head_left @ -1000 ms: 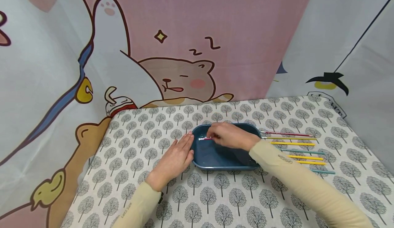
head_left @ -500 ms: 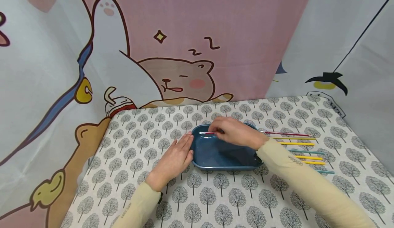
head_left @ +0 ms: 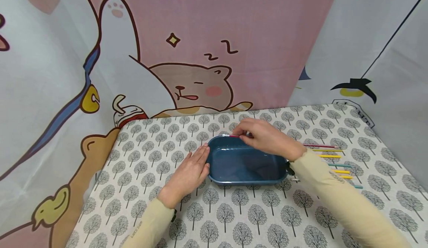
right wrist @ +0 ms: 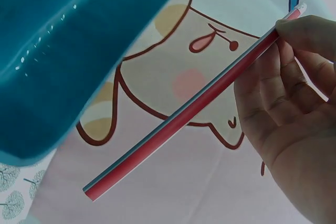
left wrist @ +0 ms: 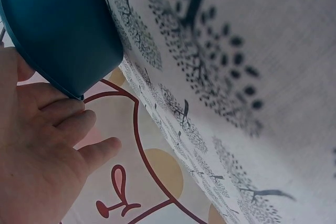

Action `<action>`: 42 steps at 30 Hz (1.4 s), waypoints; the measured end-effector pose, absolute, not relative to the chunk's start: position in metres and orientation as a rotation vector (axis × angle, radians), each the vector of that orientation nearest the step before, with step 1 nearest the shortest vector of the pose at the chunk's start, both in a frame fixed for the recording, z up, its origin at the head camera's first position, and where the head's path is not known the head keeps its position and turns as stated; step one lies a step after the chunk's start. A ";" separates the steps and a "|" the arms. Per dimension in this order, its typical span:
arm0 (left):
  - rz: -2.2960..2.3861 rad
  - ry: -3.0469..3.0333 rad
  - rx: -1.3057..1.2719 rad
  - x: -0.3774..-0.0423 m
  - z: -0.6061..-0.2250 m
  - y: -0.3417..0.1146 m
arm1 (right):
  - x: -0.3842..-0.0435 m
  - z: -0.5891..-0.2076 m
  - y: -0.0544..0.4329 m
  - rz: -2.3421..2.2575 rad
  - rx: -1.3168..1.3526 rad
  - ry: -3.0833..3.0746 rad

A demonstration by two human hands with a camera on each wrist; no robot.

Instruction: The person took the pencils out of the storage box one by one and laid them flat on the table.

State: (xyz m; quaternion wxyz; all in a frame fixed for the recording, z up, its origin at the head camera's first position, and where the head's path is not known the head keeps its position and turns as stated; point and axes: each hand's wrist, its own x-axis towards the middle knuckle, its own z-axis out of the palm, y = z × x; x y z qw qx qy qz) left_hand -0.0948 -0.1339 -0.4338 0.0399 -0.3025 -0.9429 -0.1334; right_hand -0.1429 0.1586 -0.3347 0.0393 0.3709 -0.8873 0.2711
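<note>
A dark blue tray with rounded corners sits on the tree-print cloth. My left hand rests with extended fingers against the tray's left end; in the left wrist view those fingertips are near its rim. Over the tray's back edge, my right hand pinches a red pencil between thumb and fingers. The right wrist view shows this striped pencil clear of the tray, slanting down from the hand, with a pale tip by the thumb.
To the tray's right lie several pencils side by side: a red pencil, a yellow pencil, a teal pencil and others. My right forearm hides part of them. A cartoon-print curtain hangs behind the table.
My right hand has lifted the red pencil from within the tray up and back, slightly rightward, to above the back rim. The left hand has stayed at the tray's left end.
</note>
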 end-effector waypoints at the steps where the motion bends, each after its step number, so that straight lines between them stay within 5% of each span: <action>1: -0.411 -2.887 -0.927 -0.095 -0.434 -0.134 | -0.143 -0.333 0.160 0.834 1.133 -2.717; 42: -0.414 -2.883 -0.931 -0.095 -0.434 -0.134 | -0.142 -0.334 0.242 0.729 0.847 -2.757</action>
